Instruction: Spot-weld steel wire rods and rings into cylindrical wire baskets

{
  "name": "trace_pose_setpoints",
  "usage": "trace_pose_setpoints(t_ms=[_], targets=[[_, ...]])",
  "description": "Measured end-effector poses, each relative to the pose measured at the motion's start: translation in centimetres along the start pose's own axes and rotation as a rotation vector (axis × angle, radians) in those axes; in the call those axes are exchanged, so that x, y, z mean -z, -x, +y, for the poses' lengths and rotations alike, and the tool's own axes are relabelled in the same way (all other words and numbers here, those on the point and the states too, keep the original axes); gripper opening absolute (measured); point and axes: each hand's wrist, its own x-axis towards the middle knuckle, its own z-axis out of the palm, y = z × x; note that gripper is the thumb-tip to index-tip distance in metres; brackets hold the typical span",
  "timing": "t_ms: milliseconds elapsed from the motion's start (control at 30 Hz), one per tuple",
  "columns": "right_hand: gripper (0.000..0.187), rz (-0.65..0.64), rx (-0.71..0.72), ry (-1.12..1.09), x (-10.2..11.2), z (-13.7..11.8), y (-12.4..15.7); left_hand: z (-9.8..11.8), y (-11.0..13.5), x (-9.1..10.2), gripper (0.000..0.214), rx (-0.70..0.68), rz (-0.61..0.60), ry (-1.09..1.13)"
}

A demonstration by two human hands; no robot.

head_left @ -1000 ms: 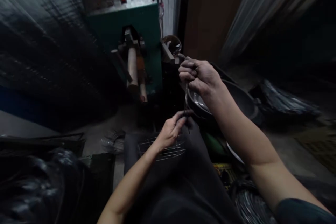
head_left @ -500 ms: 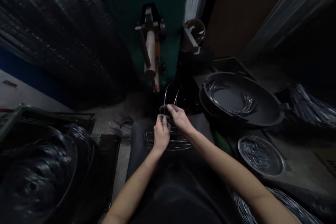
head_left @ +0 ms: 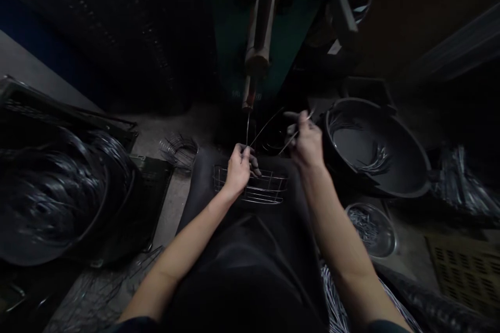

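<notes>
Machine top (head_left: 269, 21) cut off, wire ends (head_left: 247, 132) hidden by left hand (head_left: 238, 171), coil (head_left: 50, 197) blurred, probably wire

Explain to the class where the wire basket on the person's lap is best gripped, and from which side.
Probably at its free right end, from above, around the top wire of the wire basket. The left hand covers the other end, and the spaced parallel wires leave finger gaps. That hand and the right hand both hold thin wire, so one must let go first.

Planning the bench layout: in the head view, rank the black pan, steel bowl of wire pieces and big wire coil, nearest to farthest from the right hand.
From the right hand:
1. Black pan, just to its right.
2. Steel bowl, lower right.
3. Big wire coil, far left.
</notes>
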Motion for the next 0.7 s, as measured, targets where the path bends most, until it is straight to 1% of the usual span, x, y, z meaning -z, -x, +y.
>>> trace_pose_setpoints(t_ms=[67, 133, 167, 233, 333, 400, 467, 533, 633, 700], targets=[[0.051, 0.033, 0.05, -0.022, 1.0, -1.4, -1.4, 0.1, -0.2, 0.1, 0.015, 0.049, -0.042, 0.077], [0.05, 0.003, 0.064, 0.017, 1.1, -2.0, -1.5, 0.0, -0.4, -0.1, 0.016, 0.05, -0.067, 0.133], [0.05, -0.03, 0.04, 0.045, 0.7, -1.8, -1.1, -0.2, -0.4, -0.4, 0.016, 0.044, -0.074, 0.144], [0.052, -0.113, -0.049, 0.089, -0.4, -0.9, 0.3, -0.4, -0.5, -0.9, 0.016, 0.039, -0.087, 0.103], [0.05, -0.234, -0.166, 0.081, -2.0, 1.1, 2.3, -0.6, -0.5, -1.4, 0.016, -0.001, -0.078, -0.052], [0.048, -0.333, -0.256, 0.014, -2.3, 2.0, 2.9, -0.6, -0.4, -1.4, 0.014, -0.067, -0.073, -0.112], [0.048, -0.429, -0.372, -0.06, -2.3, 2.3, 2.8, -0.6, -0.2, -1.0, 0.011, -0.081, -0.102, -0.102], [0.047, -0.473, -0.451, -0.096, -2.2, 2.5, 2.3, -0.7, 0.2, -0.5, 0.011, -0.017, -0.158, -0.057], [0.045, -0.419, -0.43, -0.073, -2.4, 2.6, 1.7, -0.8, 0.8, 0.2, 0.014, 0.113, -0.245, 0.015], [0.044, -0.424, -0.422, -0.053, -2.6, 2.7, 1.7, -0.7, 1.1, 0.6, 0.015, 0.141, -0.266, 0.023]])
